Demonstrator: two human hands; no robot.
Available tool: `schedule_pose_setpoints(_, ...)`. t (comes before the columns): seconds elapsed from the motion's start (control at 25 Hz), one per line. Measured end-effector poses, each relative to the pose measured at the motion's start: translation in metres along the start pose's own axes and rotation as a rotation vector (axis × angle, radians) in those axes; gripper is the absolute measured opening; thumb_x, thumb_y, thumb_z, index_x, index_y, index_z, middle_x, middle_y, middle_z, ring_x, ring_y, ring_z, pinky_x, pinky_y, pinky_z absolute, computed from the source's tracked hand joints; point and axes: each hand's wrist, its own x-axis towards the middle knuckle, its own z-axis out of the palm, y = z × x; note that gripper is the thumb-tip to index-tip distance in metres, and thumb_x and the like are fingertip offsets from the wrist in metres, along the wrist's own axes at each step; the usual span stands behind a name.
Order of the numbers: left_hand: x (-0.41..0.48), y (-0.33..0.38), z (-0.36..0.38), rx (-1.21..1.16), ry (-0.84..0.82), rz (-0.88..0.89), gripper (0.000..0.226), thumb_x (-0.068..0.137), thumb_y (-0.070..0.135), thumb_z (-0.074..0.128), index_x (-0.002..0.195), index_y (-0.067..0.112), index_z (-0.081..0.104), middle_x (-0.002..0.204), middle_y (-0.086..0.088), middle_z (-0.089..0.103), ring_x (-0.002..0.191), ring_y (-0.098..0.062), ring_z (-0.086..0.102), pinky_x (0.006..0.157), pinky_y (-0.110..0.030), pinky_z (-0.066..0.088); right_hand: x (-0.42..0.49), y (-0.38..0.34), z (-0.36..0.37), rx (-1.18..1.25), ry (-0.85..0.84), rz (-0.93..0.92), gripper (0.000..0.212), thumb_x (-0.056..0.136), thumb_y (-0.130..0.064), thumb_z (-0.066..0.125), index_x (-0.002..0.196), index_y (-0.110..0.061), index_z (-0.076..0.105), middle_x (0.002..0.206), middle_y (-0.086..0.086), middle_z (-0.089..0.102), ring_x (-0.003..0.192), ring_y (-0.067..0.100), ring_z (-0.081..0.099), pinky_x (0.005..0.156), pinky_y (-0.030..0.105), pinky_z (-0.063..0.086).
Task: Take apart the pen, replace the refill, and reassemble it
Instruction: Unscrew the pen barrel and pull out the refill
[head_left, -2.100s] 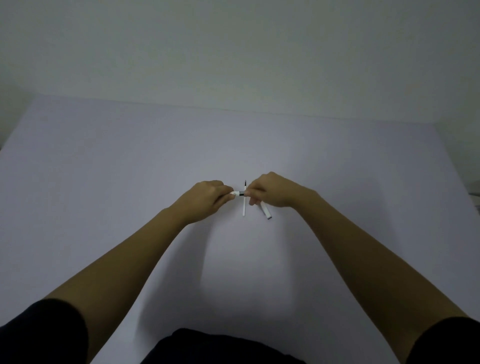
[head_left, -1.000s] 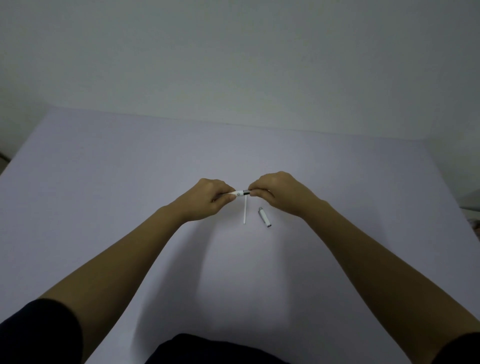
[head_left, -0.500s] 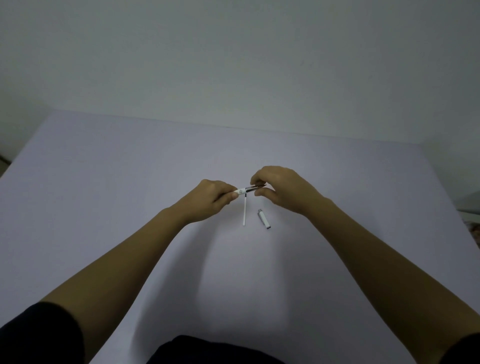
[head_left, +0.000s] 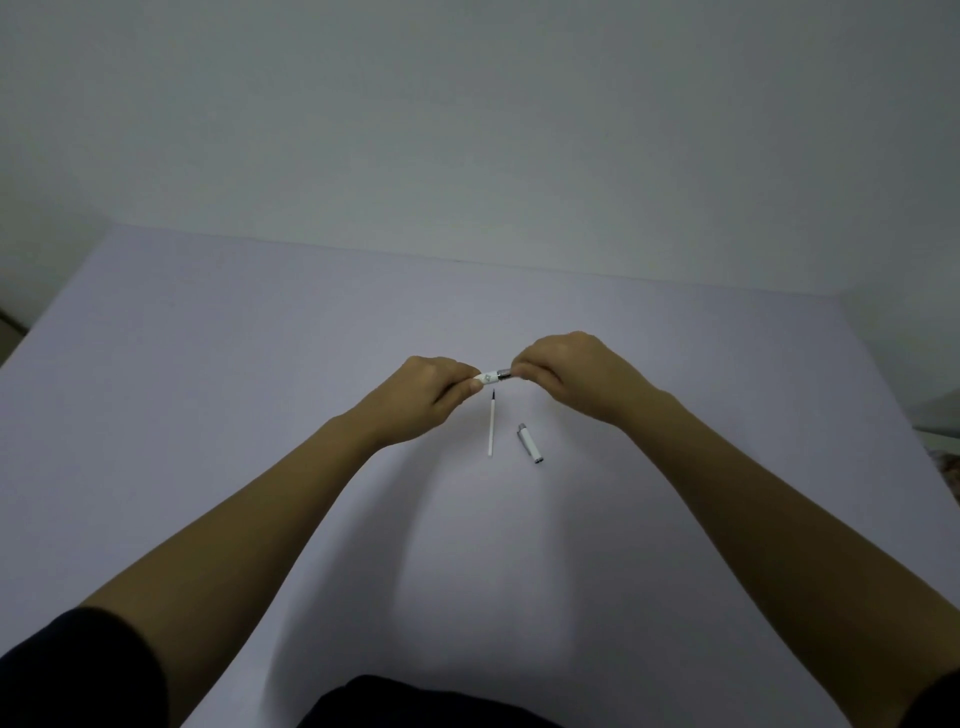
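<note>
I hold a white pen (head_left: 492, 376) level above the table, one hand at each end. My left hand (head_left: 426, 397) grips the white barrel end. My right hand (head_left: 566, 373) pinches the grey metal tip section, most of which its fingers hide. Just below the hands a thin white refill (head_left: 491, 427) with a dark tip lies on the table, pointing away from me. To its right lies the white pen cap (head_left: 530, 442) with a grey end, angled slightly.
The pale lilac table (head_left: 208, 389) stretches to a plain wall at the back. Its right edge (head_left: 904, 415) drops off near some indistinct items at the far right of the frame.
My right hand has closed back in on the pen's tip section after lifting slightly. The refill and the cap have stayed where they were.
</note>
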Motion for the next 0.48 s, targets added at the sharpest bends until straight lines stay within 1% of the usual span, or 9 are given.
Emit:
schedule_pose_setpoints(0.08,-0.0002,0.0002,-0.0002,0.001,0.005,0.003,0.034,0.098,0.029,0.041,0.082,0.005,0.058,0.065,-0.012,0.056,0.06,-0.024,0.045,0.056,-0.026,0.031,-0.0019,0.0,-0.0023,0.036,0.026,-0.019,0.018,0.091,-0.026,0.055,0.1,-0.013,0.064,0.093,0.004,0.067,0.086,0.022,0.059,0.073,0.028,0.041)
schedule_pose_setpoints(0.12,-0.0003,0.0005,-0.0004,-0.007,0.01,-0.002,0.033,0.098,0.028,0.041,0.083,0.005,0.059,0.066,-0.012,0.056,0.06,-0.023,0.045,0.057,-0.027,0.032,-0.0032,0.0,-0.0034,0.068,0.045,-0.028,0.018,0.088,-0.026,0.06,0.1,-0.014,0.063,0.095,0.003,0.066,0.089,0.021,0.059,0.074,0.026,0.04)
schedule_pose_setpoints(0.16,-0.0003,0.0012,-0.0008,-0.017,0.016,-0.004,0.031,0.098,0.027,0.041,0.084,0.006,0.06,0.066,-0.01,0.057,0.06,-0.022,0.045,0.058,-0.028,0.033,-0.0039,-0.0005,-0.0037,0.088,0.058,-0.029,0.024,0.086,-0.029,0.062,0.104,-0.014,0.061,0.099,0.002,0.065,0.093,0.019,0.059,0.077,0.024,0.04)
schedule_pose_setpoints(0.24,0.0002,0.0034,-0.0011,-0.028,0.03,0.003,0.028,0.098,0.027,0.042,0.088,0.01,0.061,0.067,-0.005,0.056,0.061,-0.019,0.045,0.058,-0.026,0.034,-0.003,-0.0012,-0.0024,0.092,0.03,0.007,0.036,0.089,-0.038,0.055,0.115,-0.014,0.06,0.107,0.002,0.067,0.098,0.018,0.059,0.082,0.026,0.041)
schedule_pose_setpoints(0.28,0.0007,0.0041,-0.001,-0.027,0.033,0.009,0.027,0.098,0.027,0.042,0.089,0.011,0.062,0.067,-0.003,0.055,0.062,-0.018,0.045,0.058,-0.024,0.033,-0.0016,-0.0011,-0.0014,0.076,0.008,0.019,0.035,0.092,-0.038,0.049,0.115,-0.014,0.061,0.107,0.003,0.068,0.097,0.019,0.061,0.081,0.028,0.042)
schedule_pose_setpoints(0.32,0.0014,0.0049,-0.0006,-0.024,0.035,0.013,0.027,0.098,0.027,0.042,0.091,0.011,0.063,0.067,-0.003,0.055,0.062,-0.017,0.045,0.057,-0.022,0.031,-0.0005,-0.0007,-0.0012,0.061,-0.006,0.018,0.032,0.094,-0.035,0.047,0.11,-0.015,0.064,0.103,0.004,0.07,0.092,0.021,0.062,0.078,0.029,0.043)
schedule_pose_setpoints(0.4,0.0027,0.0061,0.0001,-0.016,0.035,0.015,0.028,0.098,0.027,0.042,0.094,0.009,0.063,0.067,-0.004,0.055,0.062,-0.017,0.044,0.055,-0.019,0.03,-0.0007,-0.0003,-0.0027,0.099,0.02,0.006,0.02,0.091,-0.029,0.055,0.099,-0.015,0.066,0.092,0.001,0.07,0.081,0.017,0.059,0.072,0.028,0.042)
schedule_pose_setpoints(0.44,0.0032,0.0063,-0.0002,-0.017,0.039,0.014,0.028,0.098,0.027,0.042,0.094,0.009,0.063,0.067,-0.003,0.054,0.061,-0.017,0.043,0.055,-0.018,0.03,-0.0014,-0.0002,-0.0041,0.137,0.047,-0.004,0.015,0.087,-0.027,0.061,0.096,-0.015,0.065,0.089,-0.003,0.067,0.079,0.012,0.056,0.072,0.027,0.042)
schedule_pose_setpoints(0.48,0.0039,0.0067,-0.0005,-0.019,0.045,0.013,0.028,0.098,0.027,0.042,0.095,0.009,0.063,0.067,0.0,0.052,0.061,-0.015,0.043,0.054,-0.016,0.03,-0.0019,0.0001,-0.0056,0.162,0.072,-0.013,0.018,0.084,-0.027,0.065,0.098,-0.016,0.063,0.09,-0.007,0.063,0.08,0.008,0.053,0.074,0.025,0.043)
